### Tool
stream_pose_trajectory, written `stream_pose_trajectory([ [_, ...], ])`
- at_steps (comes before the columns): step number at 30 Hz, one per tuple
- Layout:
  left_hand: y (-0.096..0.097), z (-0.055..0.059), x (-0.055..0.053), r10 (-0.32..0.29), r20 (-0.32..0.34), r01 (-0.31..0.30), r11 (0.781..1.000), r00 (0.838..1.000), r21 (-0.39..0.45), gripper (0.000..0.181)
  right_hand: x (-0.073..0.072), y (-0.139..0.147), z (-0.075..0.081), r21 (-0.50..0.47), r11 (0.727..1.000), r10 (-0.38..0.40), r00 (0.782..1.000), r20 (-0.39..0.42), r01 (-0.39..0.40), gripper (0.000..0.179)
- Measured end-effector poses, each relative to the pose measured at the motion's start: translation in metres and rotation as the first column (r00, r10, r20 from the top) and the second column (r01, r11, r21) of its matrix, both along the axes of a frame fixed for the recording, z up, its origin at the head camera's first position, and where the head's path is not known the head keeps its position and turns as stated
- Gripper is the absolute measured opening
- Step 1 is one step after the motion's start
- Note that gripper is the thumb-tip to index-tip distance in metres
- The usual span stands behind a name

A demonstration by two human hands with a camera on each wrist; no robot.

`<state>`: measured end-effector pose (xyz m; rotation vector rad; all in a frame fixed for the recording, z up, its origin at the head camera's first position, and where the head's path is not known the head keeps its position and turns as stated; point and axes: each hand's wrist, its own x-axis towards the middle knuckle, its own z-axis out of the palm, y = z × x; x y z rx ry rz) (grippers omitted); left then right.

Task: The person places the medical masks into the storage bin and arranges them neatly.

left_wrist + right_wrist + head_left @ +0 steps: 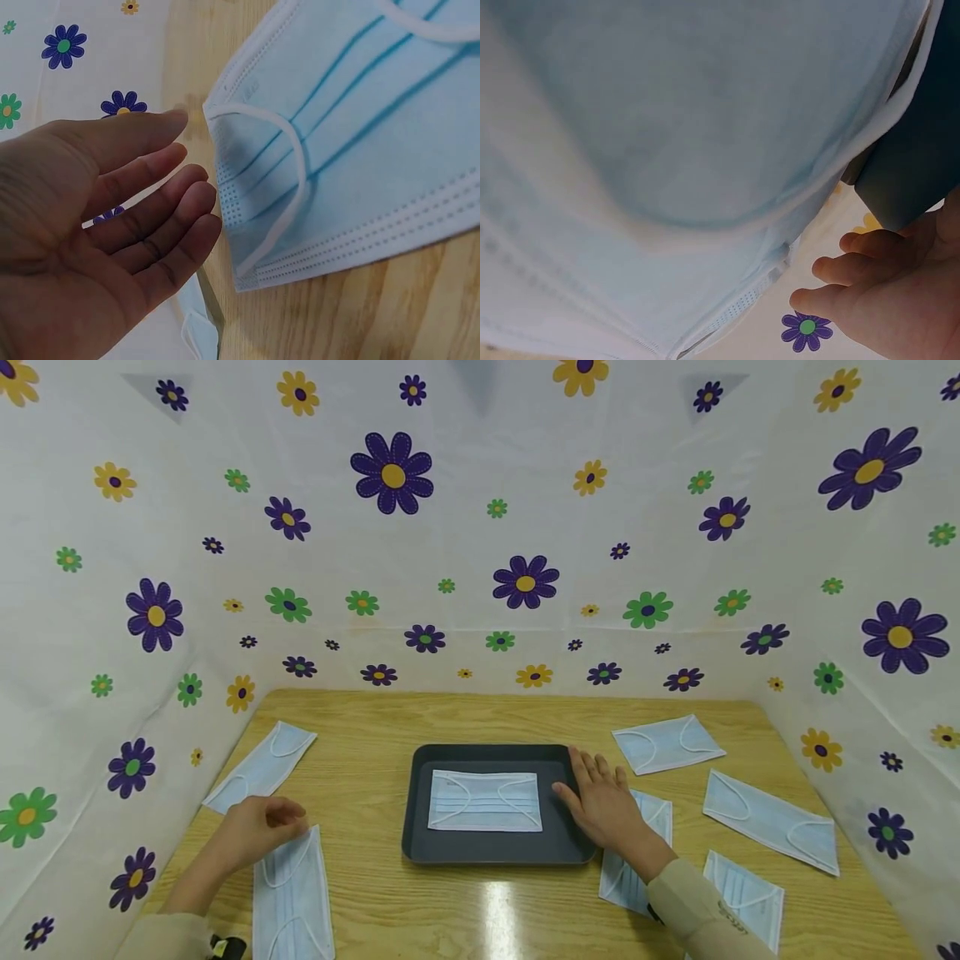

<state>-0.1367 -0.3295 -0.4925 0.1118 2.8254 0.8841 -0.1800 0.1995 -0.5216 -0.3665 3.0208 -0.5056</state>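
Observation:
My left hand hovers at the far end of a pale blue face mask with white ear loops. In the left wrist view its loosely bent fingers come right to the short edge of that mask, with nothing held. My right hand lies with fingers extended along the right rim of a dark grey tray. Inside the tray one face mask lies flat, ear loops up. Beneath my right wrist another mask is partly hidden; a blurred mask fills much of the right wrist view.
At the back left lies another mask, partly behind my left hand. Over on the right are more masks: one at the back, one farther right and one by my sleeve. Flower-printed white sheeting encloses the wooden table.

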Motion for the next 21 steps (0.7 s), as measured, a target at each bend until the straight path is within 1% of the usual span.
stream_pose_trajectory([
  [4,-0.001,-0.0018,0.0012,-0.01,0.008,0.01,1.0,1.0,0.003,0.028,0.0,-0.0001,0.0003,0.003,1.0,0.0,1.0,-0.002,0.0,0.077],
  [8,-0.0011,-0.0037,0.0016,-0.021,0.002,0.021,1.0,1.0,0.01,0.026,-0.0003,-0.0001,-0.0003,0.004,1.0,-0.004,1.0,0.001,0.004,0.077],
  [17,-0.0007,-0.0075,0.003,-0.047,-0.036,0.046,0.999,0.998,-0.026,0.017,-0.0008,-0.0001,-0.001,-0.006,1.0,-0.007,1.0,0.003,0.007,0.078],
  [21,-0.0008,-0.0099,0.0035,-0.043,-0.033,0.042,0.998,0.999,-0.037,0.012,-0.0009,-0.0002,-0.0009,0.001,1.0,-0.014,1.0,0.006,0.014,0.078],
])
